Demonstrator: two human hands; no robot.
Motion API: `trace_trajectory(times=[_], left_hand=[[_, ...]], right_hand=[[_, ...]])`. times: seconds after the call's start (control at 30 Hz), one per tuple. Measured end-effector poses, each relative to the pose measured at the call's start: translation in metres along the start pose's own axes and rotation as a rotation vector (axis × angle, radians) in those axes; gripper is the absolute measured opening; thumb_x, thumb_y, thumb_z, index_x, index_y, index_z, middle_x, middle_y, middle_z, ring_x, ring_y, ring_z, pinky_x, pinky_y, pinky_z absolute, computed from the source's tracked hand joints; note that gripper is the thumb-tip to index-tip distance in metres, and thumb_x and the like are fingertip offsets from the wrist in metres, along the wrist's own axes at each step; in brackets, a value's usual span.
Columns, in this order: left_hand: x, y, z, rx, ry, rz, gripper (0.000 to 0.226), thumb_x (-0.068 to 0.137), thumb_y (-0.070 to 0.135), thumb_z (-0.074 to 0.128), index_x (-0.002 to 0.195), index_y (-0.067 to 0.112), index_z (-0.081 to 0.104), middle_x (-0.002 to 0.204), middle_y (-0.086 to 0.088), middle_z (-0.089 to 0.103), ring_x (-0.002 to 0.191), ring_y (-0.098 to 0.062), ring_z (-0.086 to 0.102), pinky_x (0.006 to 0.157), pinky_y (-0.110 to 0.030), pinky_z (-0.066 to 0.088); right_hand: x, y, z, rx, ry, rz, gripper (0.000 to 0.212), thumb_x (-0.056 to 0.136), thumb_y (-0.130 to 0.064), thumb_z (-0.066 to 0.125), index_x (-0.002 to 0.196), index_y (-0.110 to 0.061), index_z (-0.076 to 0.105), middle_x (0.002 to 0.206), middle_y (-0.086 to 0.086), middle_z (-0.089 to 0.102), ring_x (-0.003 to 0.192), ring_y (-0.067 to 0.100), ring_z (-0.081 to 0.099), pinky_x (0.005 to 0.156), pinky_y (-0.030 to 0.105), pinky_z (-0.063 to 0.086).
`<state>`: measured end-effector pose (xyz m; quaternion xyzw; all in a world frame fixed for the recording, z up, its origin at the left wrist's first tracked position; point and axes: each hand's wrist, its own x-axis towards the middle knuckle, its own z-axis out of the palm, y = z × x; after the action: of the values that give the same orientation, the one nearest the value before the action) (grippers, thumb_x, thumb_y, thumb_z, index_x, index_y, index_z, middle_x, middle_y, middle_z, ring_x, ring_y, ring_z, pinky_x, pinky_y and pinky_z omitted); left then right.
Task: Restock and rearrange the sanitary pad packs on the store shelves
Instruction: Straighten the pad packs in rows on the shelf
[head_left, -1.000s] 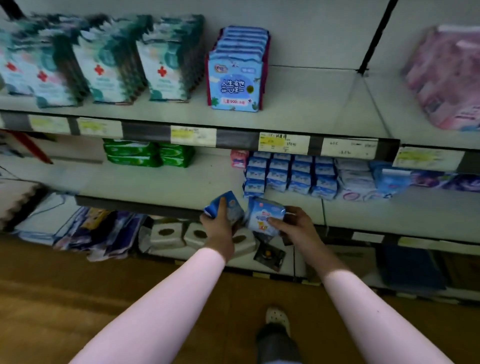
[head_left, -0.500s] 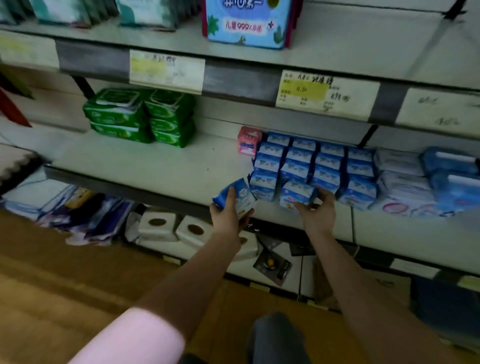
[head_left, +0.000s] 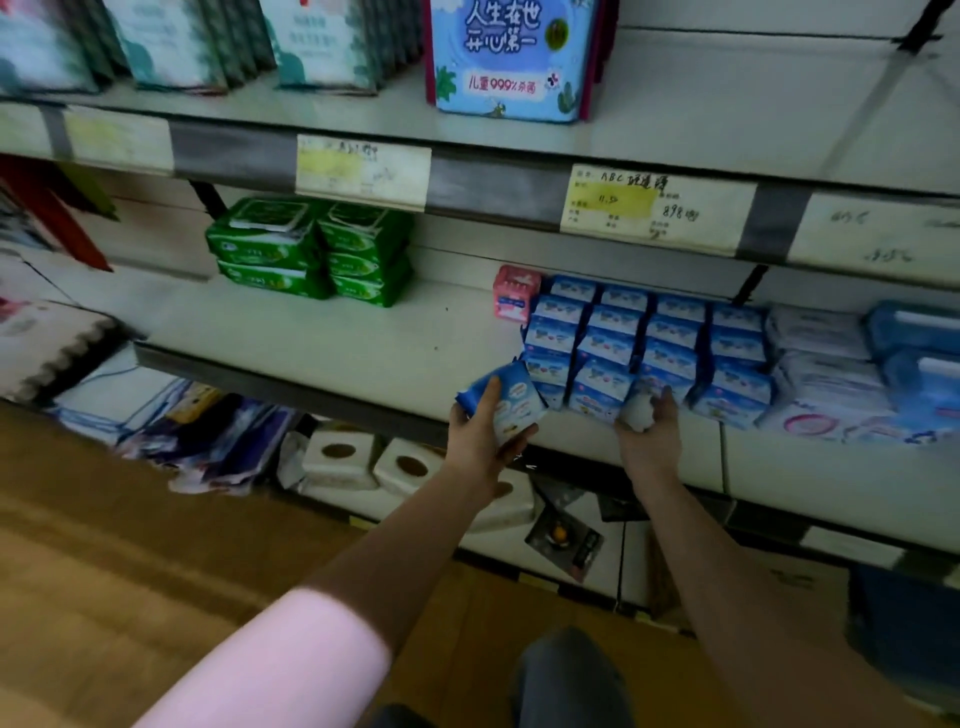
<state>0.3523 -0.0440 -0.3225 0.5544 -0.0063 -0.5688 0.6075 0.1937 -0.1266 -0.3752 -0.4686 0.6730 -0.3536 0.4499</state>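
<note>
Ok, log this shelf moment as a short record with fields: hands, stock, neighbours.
left hand: left hand grips one blue pad pack in front of the middle shelf
right hand: right hand presses a pack at the front of the blue pad block; grip unclear
stock: blue packs stand in rows, front to back
left of block: pink pack at the back, then bare shelf, then green wipe packs
right of block: pale packs
above: price tag on the upper shelf edge

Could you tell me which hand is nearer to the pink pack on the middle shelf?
Left. The left hand is below the pink pack; the right hand is farther off, below and to its right.
</note>
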Motion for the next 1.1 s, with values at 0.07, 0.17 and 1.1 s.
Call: trace_trajectory(times=[0.07,0.17,1.1], left_hand=[[-0.019,0.01,0.003,0.015,-0.026,-0.052,0.042,0.089,0.036,0.063,0.125,0.022,0.049,0.107,-0.013,0.067,0.083,-0.027,0.067,0.074,-0.035,0.055],[-0.048,0.016,0.011,0.047,-0.064,-0.091,0.06,0.079,0.041,0.069,0.131,0.019,0.049,0.106,-0.013,0.07,0.081,-0.027,0.07,0.069,-0.035,0.058],[-0.257,0.062,0.027,0.116,-0.337,-0.071,0.043,0.095,0.048,0.047,0.116,0.011,0.058,0.097,-0.007,0.073,0.082,-0.018,0.071,0.064,-0.03,0.055]], right_hand=[[-0.024,-0.014,-0.011,0.044,0.008,0.033,0.068,0.095,-0.003,0.054,0.152,-0.014,0.018,0.154,0.006,0.03,0.135,0.024,0.037,0.099,0.017,0.028],[-0.053,-0.024,-0.024,0.089,-0.015,0.029,0.053,0.095,-0.001,0.052,0.145,-0.008,0.035,0.149,0.01,0.037,0.135,0.026,0.037,0.105,0.024,0.032],[-0.293,-0.147,-0.12,0.114,-0.095,-0.299,0.031,0.091,-0.022,0.062,0.121,-0.02,0.055,0.121,0.001,0.055,0.113,0.014,0.053,0.103,0.042,0.044]])
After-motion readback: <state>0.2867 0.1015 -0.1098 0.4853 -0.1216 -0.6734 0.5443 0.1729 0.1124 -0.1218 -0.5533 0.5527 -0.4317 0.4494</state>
